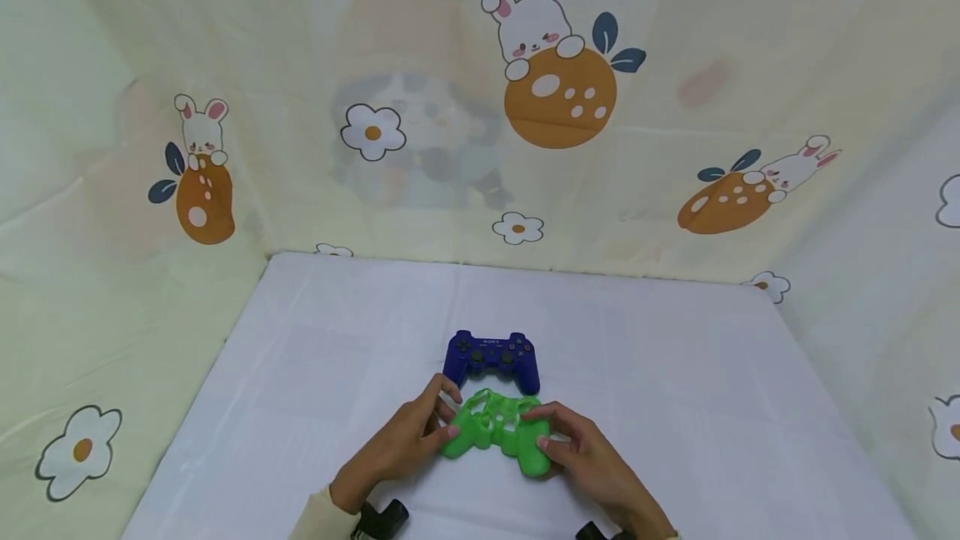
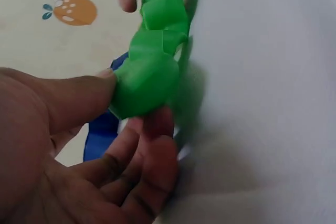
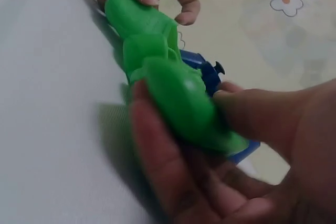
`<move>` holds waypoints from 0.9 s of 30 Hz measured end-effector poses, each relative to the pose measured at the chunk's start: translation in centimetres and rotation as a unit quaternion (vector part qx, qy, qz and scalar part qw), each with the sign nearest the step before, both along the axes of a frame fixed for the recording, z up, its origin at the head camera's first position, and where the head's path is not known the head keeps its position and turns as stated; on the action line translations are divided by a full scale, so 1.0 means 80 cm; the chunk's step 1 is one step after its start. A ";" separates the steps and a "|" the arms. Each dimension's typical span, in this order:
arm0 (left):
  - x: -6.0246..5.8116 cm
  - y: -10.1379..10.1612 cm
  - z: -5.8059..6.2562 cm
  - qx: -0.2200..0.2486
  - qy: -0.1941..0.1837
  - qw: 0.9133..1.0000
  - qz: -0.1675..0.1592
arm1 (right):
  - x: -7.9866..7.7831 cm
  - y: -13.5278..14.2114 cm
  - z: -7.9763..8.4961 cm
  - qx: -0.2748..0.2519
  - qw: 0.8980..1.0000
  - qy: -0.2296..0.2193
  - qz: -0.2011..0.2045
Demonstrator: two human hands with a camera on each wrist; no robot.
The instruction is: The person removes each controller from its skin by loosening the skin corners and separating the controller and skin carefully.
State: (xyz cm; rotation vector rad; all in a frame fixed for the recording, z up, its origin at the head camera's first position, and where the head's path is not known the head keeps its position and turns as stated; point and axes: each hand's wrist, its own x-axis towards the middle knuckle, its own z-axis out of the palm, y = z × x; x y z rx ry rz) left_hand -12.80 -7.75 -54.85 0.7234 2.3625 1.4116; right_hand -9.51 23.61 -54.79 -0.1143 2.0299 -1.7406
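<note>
A bright green silicone controller cover (image 1: 491, 423), with cut-outs for buttons and sticks, is held between both hands just above the white table. My left hand (image 1: 411, 432) pinches its left grip end; in the left wrist view the thumb presses one side of the green cover (image 2: 149, 85) and fingers lie under it. My right hand (image 1: 588, 452) grips the other end, thumb and fingers round the rounded handle of the cover (image 3: 178, 98). Directly behind it lies a blue game controller (image 1: 491, 357), face up on the table, touched by neither hand as far as I can see.
The table is covered by a white cloth (image 1: 360, 323). Behind and at both sides hang pale curtains (image 1: 420, 23) printed with rabbits, oranges and flowers. A black wrist strap device (image 1: 382, 519) sits on the left wrist, and another (image 1: 596, 532) on the right.
</note>
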 end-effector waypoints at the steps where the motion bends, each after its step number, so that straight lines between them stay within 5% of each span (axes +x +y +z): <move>1: 0.000 0.000 0.001 0.013 -0.016 1.000 0.001 | 0.000 0.001 -0.001 -0.010 1.000 -0.006 -0.008; 7: 0.003 -0.002 0.001 0.100 -0.089 0.991 0.010 | 0.004 0.009 0.001 -0.020 0.998 0.002 -0.064; 11: 0.004 0.000 0.000 0.161 -0.120 0.980 -0.015 | 0.005 0.011 0.004 -0.027 0.998 0.024 -0.060; 20: 0.003 0.003 -0.008 0.293 -0.212 0.923 -0.128 | 0.008 0.010 0.009 -0.008 0.995 0.045 -0.084; 23: 0.006 0.004 -0.006 0.320 -0.240 0.909 -0.119 | 0.008 0.011 0.011 -0.007 0.994 0.061 -0.088; 27: 0.010 0.005 -0.003 0.349 -0.257 0.900 -0.048 | 0.007 0.013 0.012 -0.007 0.993 0.076 -0.090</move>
